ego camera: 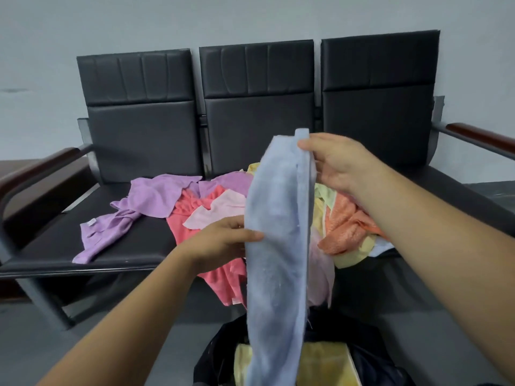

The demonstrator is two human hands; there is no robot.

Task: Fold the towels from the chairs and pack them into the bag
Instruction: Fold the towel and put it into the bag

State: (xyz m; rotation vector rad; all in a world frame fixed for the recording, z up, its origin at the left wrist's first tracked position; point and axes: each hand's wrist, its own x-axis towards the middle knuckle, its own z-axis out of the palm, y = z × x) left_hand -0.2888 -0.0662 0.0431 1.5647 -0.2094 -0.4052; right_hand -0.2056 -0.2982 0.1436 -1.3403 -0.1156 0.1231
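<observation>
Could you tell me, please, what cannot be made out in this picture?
Head view only.
Bag: mostly hidden by the hanging blue towel, cut off by the bottom edge.
Left hand: fingers hidden behind that towel.
Towel pile: partly covered by the right hand and arm.

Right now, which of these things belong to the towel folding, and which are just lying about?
Belong to the job:
blue towel, held up by the left hand and right hand
purple towel, red towel, pink towel and orange towel, loose on the chairs
bag, with a yellow towel inside

Just there:
wall
armrest
floor
</observation>
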